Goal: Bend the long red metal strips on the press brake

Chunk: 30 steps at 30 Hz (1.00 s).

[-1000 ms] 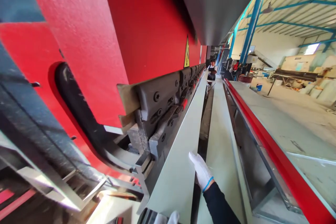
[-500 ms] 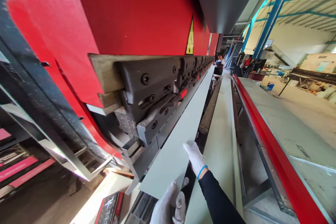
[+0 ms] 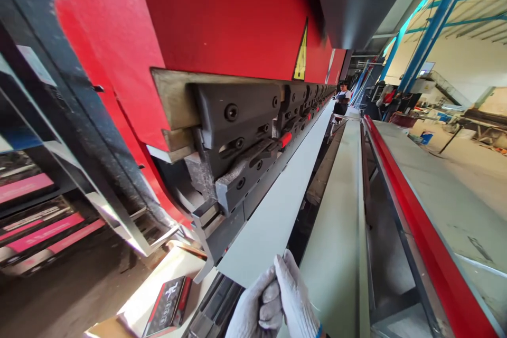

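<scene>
A long pale grey sheet-metal strip (image 3: 277, 216) runs away from me along the press brake's black clamped tooling (image 3: 237, 137), under the red ram (image 3: 222, 16). My left hand (image 3: 253, 311), in a white knit glove, closes on the strip's near end. Right beside it, my right hand (image 3: 295, 296), in a matching glove with a blue cuff, also grips that end. The two gloves nearly touch, and they hide the strip's near corner.
A second pale panel (image 3: 336, 243) lies beyond the strip, next to a long table with a red edge (image 3: 431, 222). A dark box with red edging (image 3: 168, 306) lies low on the left. A person (image 3: 343, 100) stands at the machine's far end.
My right hand has moved down and left to join my left hand, which has risen onto the strip's near end. The view has turned slightly, and the far person has shifted right in the frame.
</scene>
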Each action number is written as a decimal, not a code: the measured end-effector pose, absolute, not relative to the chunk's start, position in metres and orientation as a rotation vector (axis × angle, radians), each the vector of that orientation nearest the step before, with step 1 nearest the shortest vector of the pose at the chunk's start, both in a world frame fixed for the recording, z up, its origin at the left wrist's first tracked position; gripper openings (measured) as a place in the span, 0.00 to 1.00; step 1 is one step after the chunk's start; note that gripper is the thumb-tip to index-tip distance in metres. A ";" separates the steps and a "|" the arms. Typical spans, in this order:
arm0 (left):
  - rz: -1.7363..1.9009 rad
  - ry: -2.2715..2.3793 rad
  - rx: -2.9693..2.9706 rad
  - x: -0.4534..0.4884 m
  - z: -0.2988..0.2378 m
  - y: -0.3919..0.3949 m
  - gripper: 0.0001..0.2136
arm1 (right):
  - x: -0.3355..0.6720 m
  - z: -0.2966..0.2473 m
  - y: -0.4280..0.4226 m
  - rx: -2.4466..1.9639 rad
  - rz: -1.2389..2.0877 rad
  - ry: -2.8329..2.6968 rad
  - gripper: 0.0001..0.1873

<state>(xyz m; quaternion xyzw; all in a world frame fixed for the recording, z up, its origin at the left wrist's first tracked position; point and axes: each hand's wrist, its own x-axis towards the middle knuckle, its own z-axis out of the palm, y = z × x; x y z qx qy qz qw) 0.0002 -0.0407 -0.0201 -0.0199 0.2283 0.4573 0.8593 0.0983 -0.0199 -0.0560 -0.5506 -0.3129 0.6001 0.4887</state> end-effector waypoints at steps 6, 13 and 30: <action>1.026 0.465 -0.063 0.005 -0.009 -0.040 0.18 | 0.097 -0.036 -0.014 -1.439 1.336 -0.779 0.44; 0.954 0.474 -0.020 0.003 -0.004 -0.038 0.25 | 0.099 -0.052 -0.011 -1.286 1.355 -0.805 0.35; 0.920 0.436 -0.089 0.000 0.022 -0.037 0.20 | 0.106 -0.062 -0.016 -1.309 1.356 -0.767 0.32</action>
